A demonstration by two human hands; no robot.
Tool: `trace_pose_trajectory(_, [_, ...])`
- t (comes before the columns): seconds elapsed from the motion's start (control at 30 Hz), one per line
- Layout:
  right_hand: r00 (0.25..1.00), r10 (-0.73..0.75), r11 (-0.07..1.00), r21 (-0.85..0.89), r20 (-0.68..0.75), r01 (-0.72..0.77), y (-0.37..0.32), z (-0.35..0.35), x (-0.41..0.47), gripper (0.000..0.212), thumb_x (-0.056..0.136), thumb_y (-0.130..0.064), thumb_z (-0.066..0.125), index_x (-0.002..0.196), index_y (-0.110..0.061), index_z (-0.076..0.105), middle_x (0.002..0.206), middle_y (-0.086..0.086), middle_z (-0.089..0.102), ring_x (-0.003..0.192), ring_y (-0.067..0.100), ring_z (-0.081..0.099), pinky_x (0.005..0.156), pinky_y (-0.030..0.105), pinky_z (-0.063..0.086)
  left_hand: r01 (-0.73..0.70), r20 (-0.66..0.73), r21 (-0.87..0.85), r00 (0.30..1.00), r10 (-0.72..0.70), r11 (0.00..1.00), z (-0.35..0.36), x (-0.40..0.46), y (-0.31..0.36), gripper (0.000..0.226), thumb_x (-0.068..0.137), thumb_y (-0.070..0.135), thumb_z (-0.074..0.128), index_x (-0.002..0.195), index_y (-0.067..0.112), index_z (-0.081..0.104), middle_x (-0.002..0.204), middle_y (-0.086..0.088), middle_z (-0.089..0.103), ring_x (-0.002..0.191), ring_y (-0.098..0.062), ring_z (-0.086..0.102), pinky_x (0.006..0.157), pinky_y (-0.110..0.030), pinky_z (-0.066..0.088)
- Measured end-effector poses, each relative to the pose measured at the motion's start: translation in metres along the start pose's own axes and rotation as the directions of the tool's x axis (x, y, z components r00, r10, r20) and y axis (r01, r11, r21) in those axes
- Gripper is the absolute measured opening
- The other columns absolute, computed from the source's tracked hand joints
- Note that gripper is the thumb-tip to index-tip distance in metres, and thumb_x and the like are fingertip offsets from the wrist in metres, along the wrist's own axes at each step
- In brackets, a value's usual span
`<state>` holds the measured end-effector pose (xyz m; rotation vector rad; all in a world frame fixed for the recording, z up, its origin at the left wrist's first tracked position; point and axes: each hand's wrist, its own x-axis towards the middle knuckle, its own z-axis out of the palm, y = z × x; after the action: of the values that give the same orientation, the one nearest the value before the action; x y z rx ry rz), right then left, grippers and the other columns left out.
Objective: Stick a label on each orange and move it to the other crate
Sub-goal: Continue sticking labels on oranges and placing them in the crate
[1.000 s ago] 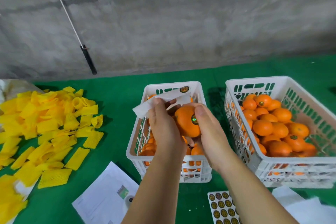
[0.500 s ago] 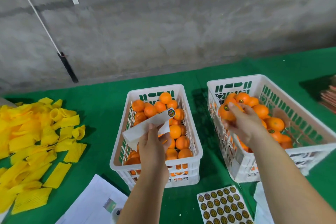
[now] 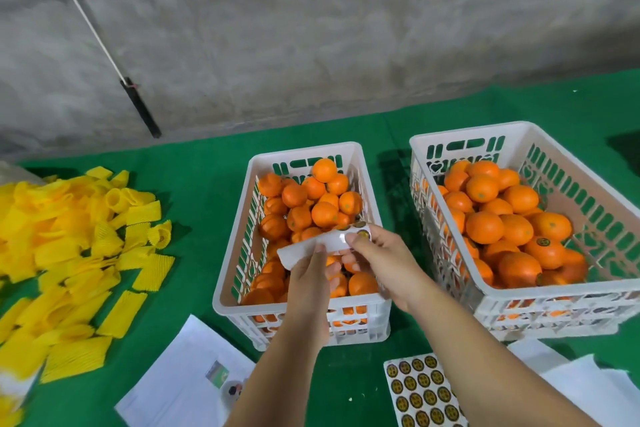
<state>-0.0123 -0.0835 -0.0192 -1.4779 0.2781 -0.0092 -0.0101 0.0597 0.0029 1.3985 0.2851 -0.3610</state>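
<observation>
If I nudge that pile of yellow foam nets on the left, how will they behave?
The yellow foam nets would probably scatter easily: they look light and lie loosely heaped on the green cloth. They are likely soft and springy, since several sit curled or squashed. Being mostly flattened, they seem unlikely to roll far.

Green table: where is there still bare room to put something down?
Bare green cloth lies between the yellow foam nets and the left crate, and behind both crates by the wall. The near edge is crowded with papers and a sticker sheet.
</observation>
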Motion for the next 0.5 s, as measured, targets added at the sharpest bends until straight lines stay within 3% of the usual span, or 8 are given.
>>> trace_pose_trajectory(0.1, [0.984, -0.092, 0.996, -0.026, -0.153, 0.089, 0.014, 0.014, 0.013, 0.025, 0.102, -0.025, 0.064, 0.098, -0.001, 0.065, 0.079, 0.017, 0.073, 0.071, 0.026, 0.067, 0.076, 0.051, 0.059, 0.009, 0.033, 0.137, 0.999, -0.014, 0.99, -0.012, 0.016, -0.01, 0.011, 0.107, 0.04, 0.058, 0.116, 0.037, 0.064, 0.116, 0.01, 0.069, 0.11, -0.01, 0.066, 0.076, -0.023, 0.049])
trace_pose_trajectory(0.2, [0.947, -0.22, 0.968, -0.169, -0.234, 0.183, 0.02, 0.02, 0.023, 0.025, 0.105, -0.029, 0.059, 0.093, -0.007, 0.059, 0.075, 0.014, 0.068, 0.07, 0.029, 0.069, 0.065, 0.051, 0.057, -0.086, 0.077, 0.299, 0.995, 0.066, 0.95, -0.019, 0.039, -0.012, 0.017, 0.107, 0.036, 0.058, 0.123, 0.041, 0.061, 0.123, 0.015, 0.064, 0.107, 0.002, 0.063, 0.077, -0.018, 0.051])
trace_pose_trajectory(0.27, [0.918, -0.334, 0.909, -0.331, -0.214, 0.253, 0.024, 0.018, 0.032, 0.02, 0.106, -0.032, 0.057, 0.094, -0.016, 0.059, 0.071, 0.011, 0.063, 0.065, 0.032, 0.064, 0.058, 0.052, 0.055, -0.163, 0.083, 0.447, 0.987, 0.141, 0.88, -0.023, 0.058, -0.013, 0.02, 0.107, 0.036, 0.056, 0.125, 0.042, 0.06, 0.115, 0.018, 0.064, 0.076, 0.017, 0.061, 0.06, -0.009, 0.05])
trace_pose_trajectory(0.33, [0.886, -0.421, 0.831, -0.473, -0.194, 0.292, 0.028, 0.014, 0.039, 0.016, 0.106, -0.033, 0.054, 0.109, -0.02, 0.063, 0.071, 0.001, 0.064, 0.061, 0.024, 0.062, 0.058, 0.05, 0.054, -0.18, 0.064, 0.544, 0.983, 0.173, 0.819, -0.025, 0.079, -0.016, 0.018, 0.108, 0.034, 0.053, 0.122, 0.042, 0.06, 0.105, 0.013, 0.067, 0.05, 0.009, 0.055, 0.044, -0.013, 0.043])
trace_pose_trajectory(0.37, [0.878, -0.432, 0.818, -0.502, -0.209, 0.283, 0.029, 0.013, 0.042, 0.022, 0.106, -0.034, 0.052, 0.12, -0.019, 0.063, 0.076, -0.001, 0.067, 0.065, 0.02, 0.063, 0.061, 0.049, 0.055, -0.171, 0.053, 0.587, 0.984, 0.172, 0.791, -0.025, 0.09, -0.016, 0.019, 0.108, 0.033, 0.052, 0.123, 0.04, 0.06, 0.103, 0.01, 0.069, 0.046, 0.004, 0.053, 0.04, -0.017, 0.041])
trace_pose_trajectory(0.43, [0.876, -0.399, 0.849, -0.469, -0.271, 0.242, 0.03, 0.014, 0.048, 0.032, 0.107, -0.033, 0.051, 0.135, -0.019, 0.06, 0.095, -0.001, 0.074, 0.082, 0.019, 0.069, 0.074, 0.045, 0.059, -0.175, 0.071, 0.7, 0.982, 0.176, 0.692, -0.024, 0.11, -0.016, 0.028, 0.106, 0.03, 0.05, 0.132, 0.034, 0.059, 0.111, 0.005, 0.069, 0.066, -0.001, 0.06, 0.052, -0.023, 0.047])
trace_pose_trajectory(0.5, [0.872, -0.385, 0.867, -0.443, -0.303, 0.229, 0.03, 0.019, 0.052, 0.032, 0.107, -0.031, 0.052, 0.136, -0.021, 0.06, 0.113, 0.001, 0.074, 0.097, 0.019, 0.071, 0.084, 0.042, 0.059, -0.213, 0.128, 0.84, 0.972, 0.198, 0.499, -0.023, 0.131, -0.018, 0.04, 0.103, 0.025, 0.051, 0.142, 0.029, 0.055, 0.135, 0.0, 0.061, 0.112, -0.018, 0.061, 0.086, -0.035, 0.055])
